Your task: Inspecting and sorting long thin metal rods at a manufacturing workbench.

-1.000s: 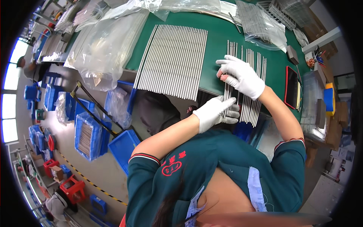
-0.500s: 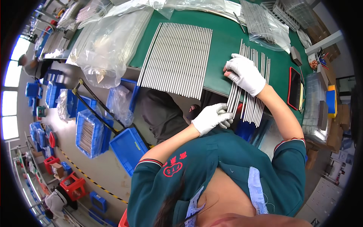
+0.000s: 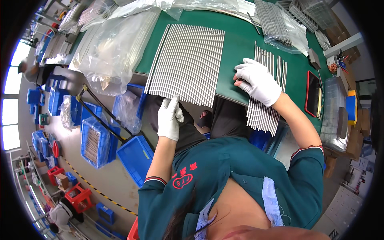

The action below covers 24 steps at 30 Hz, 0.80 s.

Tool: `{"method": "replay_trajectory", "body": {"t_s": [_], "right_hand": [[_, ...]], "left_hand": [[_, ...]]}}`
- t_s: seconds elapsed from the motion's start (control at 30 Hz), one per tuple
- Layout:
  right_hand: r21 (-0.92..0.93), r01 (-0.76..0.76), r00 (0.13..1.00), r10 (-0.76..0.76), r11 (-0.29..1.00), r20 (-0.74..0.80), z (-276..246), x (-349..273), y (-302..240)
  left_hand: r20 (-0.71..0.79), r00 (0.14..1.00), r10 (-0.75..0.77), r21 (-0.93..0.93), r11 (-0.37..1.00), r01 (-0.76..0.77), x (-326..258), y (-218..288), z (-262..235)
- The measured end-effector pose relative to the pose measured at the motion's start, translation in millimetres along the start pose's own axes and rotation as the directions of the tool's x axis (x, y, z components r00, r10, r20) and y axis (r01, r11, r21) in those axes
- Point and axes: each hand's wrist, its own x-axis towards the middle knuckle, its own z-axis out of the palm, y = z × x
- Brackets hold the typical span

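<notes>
A wide row of thin metal rods (image 3: 188, 60) lies side by side on the green table (image 3: 236, 40), its near ends jutting past the edge. My left hand (image 3: 169, 120), in a white glove, is at those near ends, its fingers bent together with the tips against the rods. Whether it pinches one is hidden. On the right, my gloved right hand (image 3: 259, 82) rests over a smaller bunch of rods (image 3: 263, 114) that overhangs the edge. Its fingers are curled in, with bare fingertips showing and something small and dark at them that I cannot make out.
A plastic bag of rods (image 3: 114, 52) lies left of the row, and another bagged bundle (image 3: 280, 32) at the back right. A phone with a red rim (image 3: 312, 94) is on the right. Blue crates (image 3: 136, 160) stand on the floor at left.
My left hand has left the near ends of the right-hand bunch and moved left to the wide row. My right hand stays over its bunch, barely shifted.
</notes>
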Motion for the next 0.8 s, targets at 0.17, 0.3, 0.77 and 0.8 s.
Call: {"method": "replay_trajectory", "body": {"t_s": [0.17,0.3,0.77,0.8], "right_hand": [[0.016,0.083,0.988,-0.080,0.996,-0.130,9,-8,3],[0.024,0.053,0.995,-0.050,0.998,-0.088,7,-8,2],[0.497,-0.197,0.979,0.197,0.845,0.053,9,15,-10],[0.659,-0.289,0.951,0.287,0.694,0.114,11,20,-16]], "left_hand": [[-0.033,0.997,-0.066,-0.085,0.994,0.063,1,4,6],[-0.020,0.994,-0.111,-0.177,0.978,0.106,0,5,4],[-0.032,0.997,-0.063,-0.074,0.995,0.061,-29,7,-5],[-0.049,0.998,-0.030,-0.040,0.999,0.028,-32,8,-6]]}}
